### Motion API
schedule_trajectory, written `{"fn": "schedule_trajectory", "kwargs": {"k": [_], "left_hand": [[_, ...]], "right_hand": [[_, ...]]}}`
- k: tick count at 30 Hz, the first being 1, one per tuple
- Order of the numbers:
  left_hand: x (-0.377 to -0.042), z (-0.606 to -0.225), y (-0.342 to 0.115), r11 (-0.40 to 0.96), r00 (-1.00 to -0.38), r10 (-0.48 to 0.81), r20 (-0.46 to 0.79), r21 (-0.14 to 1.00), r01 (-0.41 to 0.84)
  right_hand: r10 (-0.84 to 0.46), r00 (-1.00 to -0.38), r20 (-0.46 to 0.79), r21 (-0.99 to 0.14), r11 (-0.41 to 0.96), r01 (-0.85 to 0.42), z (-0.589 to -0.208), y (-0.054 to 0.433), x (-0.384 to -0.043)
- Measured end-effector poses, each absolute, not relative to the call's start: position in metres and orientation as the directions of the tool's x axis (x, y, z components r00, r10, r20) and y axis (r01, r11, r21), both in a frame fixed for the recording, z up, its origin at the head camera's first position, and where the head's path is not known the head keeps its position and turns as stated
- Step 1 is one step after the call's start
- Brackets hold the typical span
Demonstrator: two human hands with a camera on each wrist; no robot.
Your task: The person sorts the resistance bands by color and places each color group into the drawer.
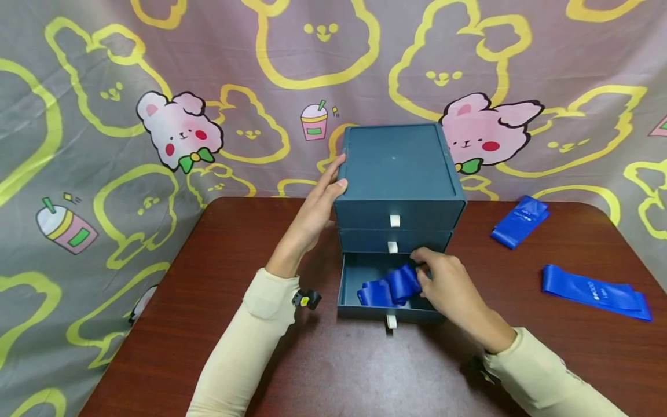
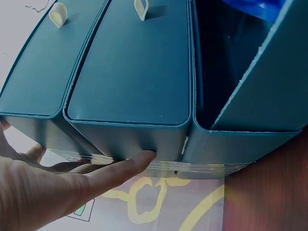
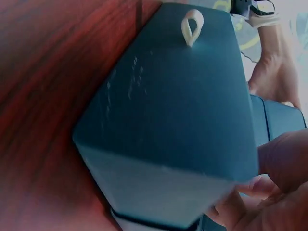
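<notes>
A dark teal three-drawer cabinet [image 1: 393, 168] stands on the table with its bottom drawer [image 1: 362, 313] pulled out. My left hand [image 1: 312, 214] rests with extended fingers against the cabinet's left side; the left wrist view shows the fingers along that side wall. Inside the drawer lie folded blue ribbons [image 1: 377, 293]. At the drawer's right side, my right hand [image 1: 450, 284] reaches in with bent fingers and pinches the right end of a blue ribbon [image 1: 403, 281]. In the right wrist view the drawer wall hides the ribbon and part of the fingers.
Two more folded blue ribbons lie on the table to the right, one further back [image 1: 520, 221] and one nearer [image 1: 594, 292]. White pull loops [image 1: 391, 322] stick out from the drawer fronts. A patterned curtain [image 1: 234, 69] hangs behind the brown table [image 1: 219, 278].
</notes>
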State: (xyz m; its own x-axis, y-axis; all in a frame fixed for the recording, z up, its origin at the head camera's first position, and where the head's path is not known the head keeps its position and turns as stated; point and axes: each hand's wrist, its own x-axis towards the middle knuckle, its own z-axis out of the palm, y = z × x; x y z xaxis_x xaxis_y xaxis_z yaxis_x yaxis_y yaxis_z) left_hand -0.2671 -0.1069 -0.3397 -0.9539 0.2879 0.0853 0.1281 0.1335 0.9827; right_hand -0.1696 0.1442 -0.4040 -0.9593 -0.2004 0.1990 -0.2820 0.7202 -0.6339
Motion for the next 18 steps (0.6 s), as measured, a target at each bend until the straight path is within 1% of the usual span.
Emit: {"fn": "schedule_trajectory", "kwargs": {"k": [3, 8, 11, 15, 18], "left_hand": [[-0.267, -0.34, -0.107, 0.132, -0.955, 0.284, 0.083, 0.983, 0.125], [-0.266, -0.339, -0.107, 0.126, -0.953, 0.289, 0.087, 0.984, 0.128], [-0.266, -0.339, -0.107, 0.123, -0.952, 0.291, 0.09, 0.984, 0.13], [-0.266, -0.339, -0.107, 0.124, -0.952, 0.292, 0.091, 0.983, 0.132], [-0.267, -0.339, -0.107, 0.124, -0.951, 0.294, 0.091, 0.983, 0.132]], "right_hand": [[-0.189, -0.954, 0.235, -0.601, 0.743, -0.295, -0.399, 0.15, -0.167], [-0.181, -0.943, 0.28, -0.586, 0.746, -0.317, -0.392, 0.165, -0.164], [-0.177, -0.915, 0.362, -0.553, 0.749, -0.364, -0.389, 0.175, -0.165], [-0.148, -0.88, 0.452, -0.522, 0.756, -0.395, -0.386, 0.191, -0.168], [-0.117, -0.871, 0.477, -0.524, 0.757, -0.389, -0.383, 0.203, -0.171]]}}
